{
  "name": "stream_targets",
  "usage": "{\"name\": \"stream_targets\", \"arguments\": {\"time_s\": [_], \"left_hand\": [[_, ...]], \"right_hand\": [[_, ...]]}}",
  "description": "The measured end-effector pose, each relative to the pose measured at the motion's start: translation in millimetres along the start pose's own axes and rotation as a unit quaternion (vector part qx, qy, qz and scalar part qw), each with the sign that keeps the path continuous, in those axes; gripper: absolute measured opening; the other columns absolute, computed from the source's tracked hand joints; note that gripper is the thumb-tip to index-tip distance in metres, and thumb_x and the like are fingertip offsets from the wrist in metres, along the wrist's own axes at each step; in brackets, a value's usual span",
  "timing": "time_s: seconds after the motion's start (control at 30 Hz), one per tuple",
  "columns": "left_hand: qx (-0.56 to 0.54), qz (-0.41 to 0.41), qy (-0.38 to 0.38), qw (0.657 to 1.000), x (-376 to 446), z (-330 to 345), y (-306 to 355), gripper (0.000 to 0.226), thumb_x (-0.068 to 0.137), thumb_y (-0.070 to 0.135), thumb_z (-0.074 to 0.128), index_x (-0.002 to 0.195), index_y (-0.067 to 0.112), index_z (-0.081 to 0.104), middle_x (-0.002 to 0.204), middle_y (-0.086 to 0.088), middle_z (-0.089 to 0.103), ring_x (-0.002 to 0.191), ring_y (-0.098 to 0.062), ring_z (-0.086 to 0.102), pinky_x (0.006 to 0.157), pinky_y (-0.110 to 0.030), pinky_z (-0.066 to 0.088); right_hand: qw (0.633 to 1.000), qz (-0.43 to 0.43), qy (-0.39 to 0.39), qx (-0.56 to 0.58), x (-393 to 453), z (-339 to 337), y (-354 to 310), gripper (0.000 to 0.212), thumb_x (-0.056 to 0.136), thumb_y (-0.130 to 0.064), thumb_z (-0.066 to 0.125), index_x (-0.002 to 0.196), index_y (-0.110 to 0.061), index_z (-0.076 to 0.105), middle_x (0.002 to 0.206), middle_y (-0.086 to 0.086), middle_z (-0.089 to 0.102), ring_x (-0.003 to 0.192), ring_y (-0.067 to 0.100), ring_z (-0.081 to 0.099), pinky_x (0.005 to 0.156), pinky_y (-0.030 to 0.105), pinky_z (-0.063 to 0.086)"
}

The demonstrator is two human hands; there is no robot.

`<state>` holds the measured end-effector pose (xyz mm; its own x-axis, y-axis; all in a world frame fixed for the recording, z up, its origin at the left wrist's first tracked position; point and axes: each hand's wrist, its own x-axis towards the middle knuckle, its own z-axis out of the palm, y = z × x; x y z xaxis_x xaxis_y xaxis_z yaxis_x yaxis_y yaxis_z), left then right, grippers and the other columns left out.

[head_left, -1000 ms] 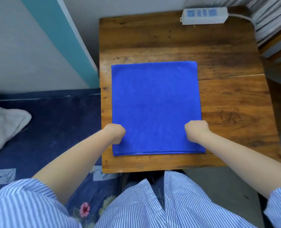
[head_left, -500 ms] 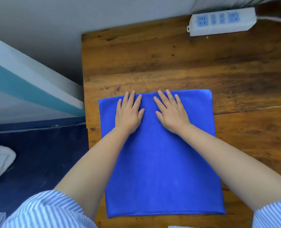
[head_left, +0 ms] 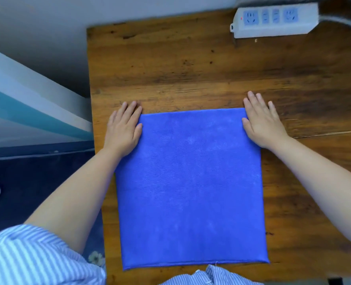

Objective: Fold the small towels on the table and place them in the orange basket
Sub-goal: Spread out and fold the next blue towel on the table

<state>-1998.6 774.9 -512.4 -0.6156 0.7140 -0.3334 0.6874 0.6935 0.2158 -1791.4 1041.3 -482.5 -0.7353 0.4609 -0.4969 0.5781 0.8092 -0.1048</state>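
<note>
The blue towel (head_left: pixel 189 186) lies flat, folded once, on the wooden table (head_left: pixel 191 64). We've got our left hand (head_left: pixel 122 130) and right hand (head_left: pixel 262 125) spread open at its far corners, gripping nothing. Smoothing step, we judge; next fold needs pinched corners. No basket in view.

I wear a shirt of thin blue and white stripes, its short left sleeve (head_left: pixel 26 254) ending above my elbow, my forearms and both hands bare, with no rings, watch or bracelets.
</note>
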Motion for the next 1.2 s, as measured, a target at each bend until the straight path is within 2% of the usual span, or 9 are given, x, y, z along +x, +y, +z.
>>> {"name": "stream_targets", "arguments": {"time_s": [0.13, 0.2, 0.33, 0.57, 0.7, 0.8, 0.9, 1.03, 1.2], "left_hand": [[0.015, -0.044, 0.045, 0.998, -6.1, -17.8, -7.8, 0.047, 0.088, 0.018, 0.036, 0.130, 0.002, 0.051, 0.127, -0.021, 0.053, 0.119, -0.038, 0.046, 0.099, -0.044, 0.035], [0.028, -0.073, 0.010, 0.997, -1.3, -23.4, -6.1, 0.040, 0.088, 0.012, 0.044, 0.127, 0.005, 0.053, 0.120, -0.019, 0.056, 0.112, -0.037, 0.048, 0.092, -0.042, 0.036], [0.030, -0.073, -0.009, 0.997, -4.9, -42.4, -4.0, 0.030, 0.087, 0.007, 0.047, 0.113, 0.002, 0.060, 0.111, -0.018, 0.058, 0.109, -0.036, 0.049, 0.085, -0.039, 0.038], [-0.016, -0.042, 0.039, 0.998, -74.2, -58.3, -11.2, 0.019, 0.090, 0.009, 0.055, 0.104, -0.001, 0.063, 0.104, -0.018, 0.058, 0.101, -0.034, 0.053, 0.078, -0.038, 0.043], [-0.013, 0.025, 0.042, 0.999, -139.2, -51.1, -12.9, 0.018, 0.086, 0.001, 0.056, 0.101, -0.003, 0.065, 0.104, -0.021, 0.059, 0.095, -0.038, 0.058, 0.075, -0.043, 0.045], [-0.015, 0.092, 0.054, 0.994, -183.4, -38.6, -10.5, 0.015, 0.073, -0.010, 0.062, 0.085, -0.002, 0.065, 0.086, -0.024, 0.062, 0.072, -0.040, 0.063, 0.057, -0.041, 0.048], [-0.016, 0.131, 0.053, 0.990, -221.2, -18.5, -7.3, 0.022, 0.058, -0.014, 0.066, 0.071, 0.001, 0.056, 0.065, -0.018, 0.059, 0.049, -0.034, 0.058, 0.040, -0.029, 0.040], [-0.018, 0.121, 0.032, 0.992, -253.5, 2.1, -3.5, 0.021, 0.058, -0.019, 0.065, 0.068, -0.004, 0.055, 0.064, -0.018, 0.058, 0.049, -0.034, 0.056, 0.041, -0.021, 0.024], [0.032, 0.153, -0.016, 0.988, -275.5, 25.5, -1.0, 0.036, 0.041, -0.018, 0.077, 0.061, 0.001, 0.053, 0.051, -0.009, 0.054, 0.029, -0.022, 0.040, 0.043, -0.007, 0.001]], "right_hand": [[0.996, 0.011, 0.090, -0.010, -1.6, -15.4, -9.4, 0.040, 0.088, -0.002, 0.042, 0.128, 0.001, 0.048, 0.133, 0.019, 0.046, 0.127, 0.034, 0.037, 0.104, 0.043, 0.030], [0.996, 0.046, 0.066, -0.041, 6.4, -22.4, -12.1, 0.037, 0.086, -0.002, 0.045, 0.121, -0.004, 0.053, 0.119, 0.016, 0.055, 0.115, 0.034, 0.043, 0.094, 0.041, 0.035], [0.996, 0.059, 0.023, -0.058, 4.0, -42.8, -17.4, 0.032, 0.084, -0.002, 0.047, 0.112, -0.007, 0.062, 0.116, 0.015, 0.055, 0.115, 0.033, 0.041, 0.094, 0.039, 0.034], [0.991, 0.023, 0.122, -0.043, -76.0, -41.3, -15.4, 0.026, 0.087, 0.000, 0.048, 0.104, -0.002, 0.067, 0.106, 0.017, 0.064, 0.108, 0.035, 0.048, 0.089, 0.038, 0.038], [0.968, -0.035, 0.248, -0.028, -137.9, -4.8, -6.0, 0.016, 0.067, 0.016, 0.061, 0.078, 0.008, 0.070, 0.074, 0.027, 0.065, 0.076, 0.045, 0.059, 0.068, 0.045, 0.050], [0.960, -0.054, 0.275, -0.010, -176.8, 26.1, -2.4, 0.016, 0.060, 0.020, 0.063, 0.070, 0.009, 0.067, 0.067, 0.027, 0.062, 0.064, 0.044, 0.060, 0.055, 0.043, 0.053], [0.949, -0.054, 0.310, -0.009, -210.1, 52.2, -2.3, 0.015, 0.064, 0.010, 0.052, 0.066, 0.005, 0.066, 0.065, 0.022, 0.062, 0.055, 0.039, 0.059, 0.044, 0.035, 0.051], [0.938, -0.076, 0.339, 0.006, -242.3, 80.6, -5.0, 0.030, 0.068, -0.006, 0.037, 0.064, 0.003, 0.065, 0.064, 0.017, 0.064, 0.052, 0.035, 0.060, 0.040, 0.027, 0.046], [0.937, -0.077, 0.338, 0.042, -260.4, 107.2, -3.7, 0.032, 0.070, -0.007, 0.035, 0.067, 0.005, 0.065, 0.064, 0.019, 0.063, 0.055, 0.036, 0.061, 0.044, 0.030, 0.050]]}}
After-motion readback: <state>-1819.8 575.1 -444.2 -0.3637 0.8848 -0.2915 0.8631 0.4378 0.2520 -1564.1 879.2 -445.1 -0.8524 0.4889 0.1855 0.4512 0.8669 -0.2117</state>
